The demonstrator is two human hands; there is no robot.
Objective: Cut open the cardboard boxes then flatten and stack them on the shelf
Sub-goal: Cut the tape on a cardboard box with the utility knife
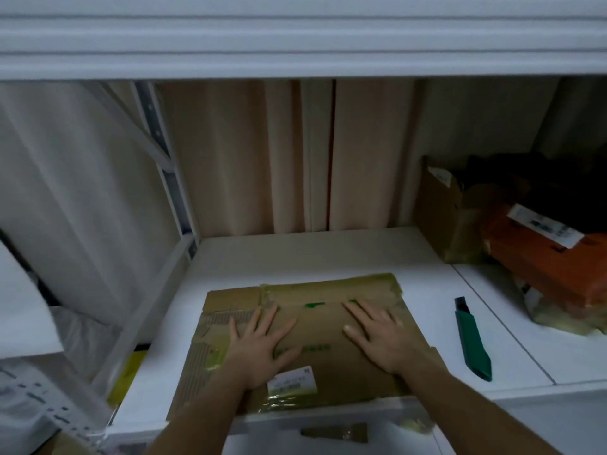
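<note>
Both hands lie flat, palms down, on the flattened cardboard box (pixel 331 326): left hand (pixel 262 344) w/ fingers spread and straight, pressing the box's left-centre; right hand (pixel 382 338) likewise straight-fingered on its right-centre, thumb out to the side. Neither grips anything. The box lies flat on the white shelf (pixel 295 254), near edge at the shelf's front lip, far edge approx. halfway back; brownish tape runs along its far edge, green print marks show between the 2 hands, and a white shipping label (pixel 292 379) w/ clear tape sits on it by the left wrist. Torn corrugated patches show on its left side. To the right of the box, apart from it, a green utility knife (pixel 471 339) lies on the shelf, dark blade end pointing away from the person. Further right, at the shelf's back-right, an open brown cardboard box (pixel 443 211) stands upright, and just beside it an orange box (pixel 545 261) w/ a white label lies tilted, resting on crumpled tape-covered cardboard. Below the shelf's front edge, a strip of brown tape (pixel 335 433) sticks out. Beige curtain (pixel 249 152) hangs behind the shelf; white metal upright (pixel 170 188) at left.
</note>
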